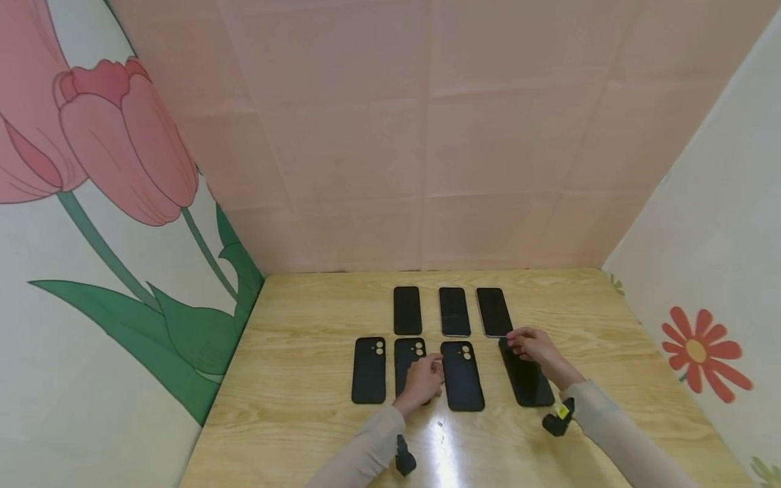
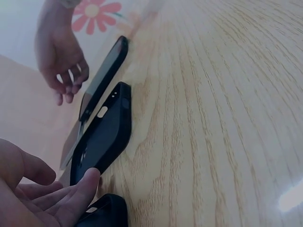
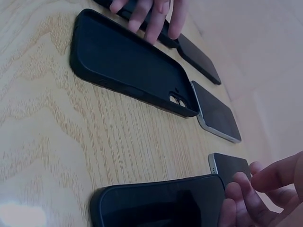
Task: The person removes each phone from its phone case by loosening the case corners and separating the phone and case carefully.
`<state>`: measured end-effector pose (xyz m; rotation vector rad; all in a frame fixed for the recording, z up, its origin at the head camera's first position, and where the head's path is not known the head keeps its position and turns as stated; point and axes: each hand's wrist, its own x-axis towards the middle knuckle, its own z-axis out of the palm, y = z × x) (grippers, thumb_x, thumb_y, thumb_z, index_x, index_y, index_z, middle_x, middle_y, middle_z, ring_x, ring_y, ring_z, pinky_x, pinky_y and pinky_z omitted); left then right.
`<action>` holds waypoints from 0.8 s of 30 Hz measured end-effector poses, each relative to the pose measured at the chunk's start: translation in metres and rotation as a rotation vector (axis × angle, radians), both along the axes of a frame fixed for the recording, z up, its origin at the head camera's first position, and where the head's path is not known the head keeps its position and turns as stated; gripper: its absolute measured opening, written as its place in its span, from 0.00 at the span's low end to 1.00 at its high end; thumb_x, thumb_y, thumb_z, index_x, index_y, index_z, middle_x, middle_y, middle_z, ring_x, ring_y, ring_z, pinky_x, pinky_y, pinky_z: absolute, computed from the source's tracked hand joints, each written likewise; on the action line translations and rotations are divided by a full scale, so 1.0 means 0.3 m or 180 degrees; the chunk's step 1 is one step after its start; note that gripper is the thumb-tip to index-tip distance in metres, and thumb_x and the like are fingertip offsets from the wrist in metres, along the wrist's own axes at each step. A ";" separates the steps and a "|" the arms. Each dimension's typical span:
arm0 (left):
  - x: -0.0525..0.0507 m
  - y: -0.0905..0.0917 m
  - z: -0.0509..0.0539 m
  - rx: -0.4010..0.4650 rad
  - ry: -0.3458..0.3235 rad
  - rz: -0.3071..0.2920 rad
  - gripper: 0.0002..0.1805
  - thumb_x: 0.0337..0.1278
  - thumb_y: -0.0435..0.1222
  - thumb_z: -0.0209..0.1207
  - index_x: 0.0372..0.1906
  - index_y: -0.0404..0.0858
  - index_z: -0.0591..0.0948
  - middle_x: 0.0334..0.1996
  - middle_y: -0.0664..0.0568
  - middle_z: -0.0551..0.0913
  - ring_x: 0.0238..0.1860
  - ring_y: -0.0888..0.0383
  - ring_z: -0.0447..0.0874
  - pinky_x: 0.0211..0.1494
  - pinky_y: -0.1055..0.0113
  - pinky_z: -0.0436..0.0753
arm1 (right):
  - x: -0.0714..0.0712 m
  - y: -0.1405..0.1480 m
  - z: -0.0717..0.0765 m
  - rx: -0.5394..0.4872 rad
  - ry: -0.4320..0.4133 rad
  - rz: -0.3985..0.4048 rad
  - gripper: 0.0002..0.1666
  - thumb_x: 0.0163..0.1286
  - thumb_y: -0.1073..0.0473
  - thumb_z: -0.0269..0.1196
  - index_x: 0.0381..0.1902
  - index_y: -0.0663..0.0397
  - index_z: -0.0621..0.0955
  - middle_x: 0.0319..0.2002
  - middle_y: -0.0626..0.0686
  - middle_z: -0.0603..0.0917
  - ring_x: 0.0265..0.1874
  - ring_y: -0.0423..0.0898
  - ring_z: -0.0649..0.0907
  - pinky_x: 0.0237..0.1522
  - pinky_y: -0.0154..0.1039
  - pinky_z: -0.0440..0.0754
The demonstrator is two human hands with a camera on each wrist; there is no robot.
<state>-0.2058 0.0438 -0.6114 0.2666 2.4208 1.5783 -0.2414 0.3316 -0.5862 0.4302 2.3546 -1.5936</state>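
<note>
Three dark phone cases lie in the front row: a left one (image 1: pixel 369 371), a middle one (image 1: pixel 403 359) and a right one (image 1: pixel 462 376) (image 2: pixel 106 137) (image 3: pixel 128 61), hollow side up. My left hand (image 1: pixel 423 379) (image 2: pixel 52 203) (image 3: pixel 151 19) is over the middle case, fingers extended at the right case's near edge; whether they touch it I cannot tell. Farther right lies a phone in a dark case (image 1: pixel 529 383) (image 2: pixel 104 78) (image 3: pixel 161 203). Above its top end my right hand (image 1: pixel 539 351) (image 2: pixel 60 56) (image 3: pixel 265 194) hangs with loosely bent fingers, holding nothing.
Three dark-screened phones lie in the back row: left (image 1: pixel 407 310), middle (image 1: pixel 454 312) and right (image 1: pixel 494 312). A wood-grain table (image 1: pixel 293 379) carries everything, with a pink wall covering (image 1: pixel 366 135) behind it and flower-decorated walls at both sides.
</note>
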 end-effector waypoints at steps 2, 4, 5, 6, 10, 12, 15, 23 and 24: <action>-0.001 -0.002 -0.005 0.0024 -0.0016 0.0033 0.19 0.68 0.27 0.53 0.61 0.31 0.77 0.31 0.48 0.85 0.20 0.52 0.84 0.25 0.69 0.79 | 0.002 0.003 -0.005 0.0006 -0.0018 0.0008 0.16 0.78 0.65 0.48 0.55 0.72 0.74 0.44 0.61 0.81 0.43 0.57 0.79 0.41 0.42 0.78; -0.002 -0.004 -0.009 0.0054 -0.0031 0.0071 0.18 0.69 0.28 0.53 0.61 0.31 0.78 0.31 0.48 0.85 0.21 0.52 0.85 0.25 0.69 0.80 | 0.004 0.005 -0.009 0.0017 -0.0029 0.0000 0.16 0.77 0.65 0.48 0.55 0.71 0.74 0.44 0.60 0.81 0.43 0.57 0.79 0.41 0.41 0.78; -0.002 -0.005 -0.012 0.0070 -0.0044 0.0087 0.17 0.69 0.28 0.53 0.60 0.31 0.78 0.32 0.48 0.85 0.22 0.52 0.85 0.25 0.69 0.81 | 0.006 0.006 -0.011 0.0026 -0.0028 0.0004 0.16 0.77 0.65 0.48 0.55 0.71 0.74 0.44 0.60 0.81 0.43 0.56 0.79 0.41 0.41 0.78; -0.002 -0.005 -0.015 0.0096 -0.0055 0.0103 0.17 0.69 0.29 0.54 0.60 0.31 0.78 0.32 0.47 0.85 0.23 0.52 0.86 0.25 0.68 0.81 | 0.007 0.008 -0.013 0.0037 -0.0028 0.0007 0.16 0.77 0.66 0.48 0.55 0.72 0.74 0.44 0.60 0.81 0.42 0.56 0.79 0.41 0.41 0.78; -0.001 -0.010 -0.020 0.0276 -0.0139 0.0152 0.15 0.69 0.29 0.55 0.57 0.31 0.79 0.36 0.45 0.86 0.26 0.51 0.87 0.27 0.64 0.84 | 0.010 0.011 -0.015 0.0073 -0.0026 0.0015 0.16 0.76 0.68 0.48 0.56 0.71 0.74 0.45 0.60 0.81 0.41 0.54 0.79 0.40 0.40 0.78; 0.000 -0.014 -0.019 0.0393 -0.0177 0.0154 0.15 0.69 0.30 0.55 0.57 0.31 0.79 0.36 0.44 0.85 0.27 0.49 0.87 0.29 0.61 0.85 | 0.012 0.009 -0.011 0.0077 -0.0025 0.0031 0.17 0.76 0.68 0.48 0.56 0.72 0.74 0.46 0.62 0.81 0.43 0.56 0.79 0.41 0.41 0.78; 0.002 -0.021 -0.014 0.0562 -0.0221 0.0147 0.14 0.70 0.31 0.54 0.56 0.31 0.79 0.37 0.42 0.85 0.29 0.45 0.87 0.30 0.56 0.86 | 0.017 0.007 -0.003 0.0089 -0.0018 0.0057 0.17 0.76 0.68 0.47 0.57 0.72 0.74 0.52 0.67 0.77 0.48 0.60 0.77 0.46 0.47 0.78; -0.002 -0.037 -0.011 0.0688 -0.0212 0.0157 0.12 0.69 0.32 0.57 0.51 0.30 0.80 0.36 0.41 0.84 0.29 0.40 0.86 0.29 0.54 0.85 | 0.038 0.027 -0.007 0.0314 0.0161 0.0106 0.21 0.72 0.67 0.52 0.58 0.78 0.70 0.59 0.76 0.70 0.56 0.68 0.72 0.54 0.64 0.72; -0.002 -0.039 -0.009 0.0705 -0.0207 0.0162 0.12 0.69 0.33 0.57 0.51 0.30 0.80 0.36 0.41 0.84 0.29 0.40 0.86 0.29 0.54 0.85 | 0.041 0.031 -0.010 0.0367 0.0182 0.0075 0.21 0.71 0.67 0.54 0.57 0.78 0.70 0.57 0.76 0.70 0.55 0.67 0.73 0.53 0.63 0.72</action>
